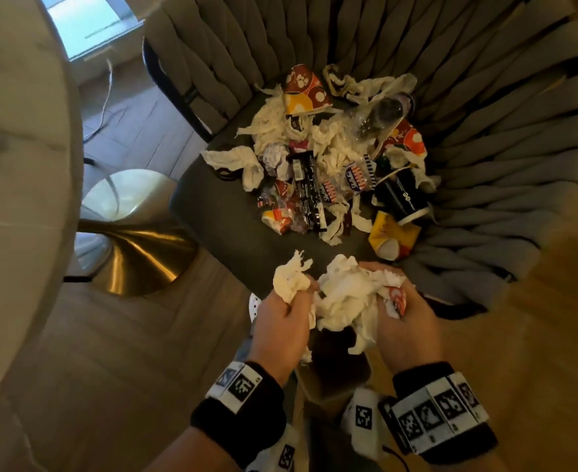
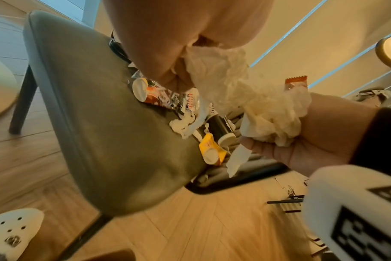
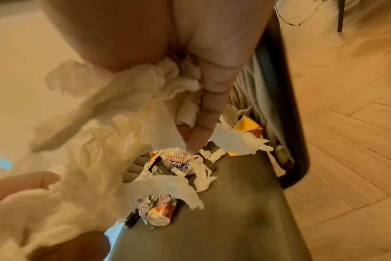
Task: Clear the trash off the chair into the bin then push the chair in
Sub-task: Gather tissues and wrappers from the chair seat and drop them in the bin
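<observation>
Both grips, left hand (image 1: 282, 321) and right hand (image 1: 405, 323), clutch crumpled tissues (image 1: 343, 294) above littered chair (image 1: 233, 233), wood floor (image 1: 110, 352).

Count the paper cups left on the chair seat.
5: floral cup at the back, red cup at back right, black cup right, yellow cup front right, crushed orange cup front left. Tissues may hide more.

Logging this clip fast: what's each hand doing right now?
Left hand: closed, gripping a wad of crumpled tissue.
Right hand: closed, gripping a bigger bunch of tissue plus a red-and-white wrapper.
</observation>
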Motion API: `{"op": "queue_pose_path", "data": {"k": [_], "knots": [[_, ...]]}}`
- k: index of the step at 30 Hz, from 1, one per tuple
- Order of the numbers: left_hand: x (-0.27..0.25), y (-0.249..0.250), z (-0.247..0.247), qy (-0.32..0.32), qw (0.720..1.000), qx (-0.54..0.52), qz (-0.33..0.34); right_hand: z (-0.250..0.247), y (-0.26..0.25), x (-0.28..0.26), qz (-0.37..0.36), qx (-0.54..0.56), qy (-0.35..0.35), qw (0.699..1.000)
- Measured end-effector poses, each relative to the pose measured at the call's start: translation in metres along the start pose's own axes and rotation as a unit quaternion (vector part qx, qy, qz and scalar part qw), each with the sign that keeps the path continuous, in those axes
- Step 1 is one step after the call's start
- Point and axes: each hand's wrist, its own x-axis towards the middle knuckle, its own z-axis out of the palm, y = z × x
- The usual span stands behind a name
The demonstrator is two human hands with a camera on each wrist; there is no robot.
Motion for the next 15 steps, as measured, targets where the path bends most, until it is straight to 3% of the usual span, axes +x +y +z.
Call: {"op": "queue_pose_path", "data": {"k": [8, 11, 15], "knots": [[-0.092, -0.099, 0.07, 0.0, 0.992, -0.064, -0.107, -0.017, 0.132, -0.07, 0.096, -0.011, -0.013, 0.995], [-0.081, -0.154, 0.092, 0.009, 0.988, 0.013, -0.156, 0.001, 0.202, -0.063, 0.129, -0.04, -0.007, 0.991], [-0.029, -0.243, 0.115, -0.015, 0.972, 0.162, -0.167, 0.043, 0.287, -0.028, 0.171, -0.071, -0.026, 0.982]]}}
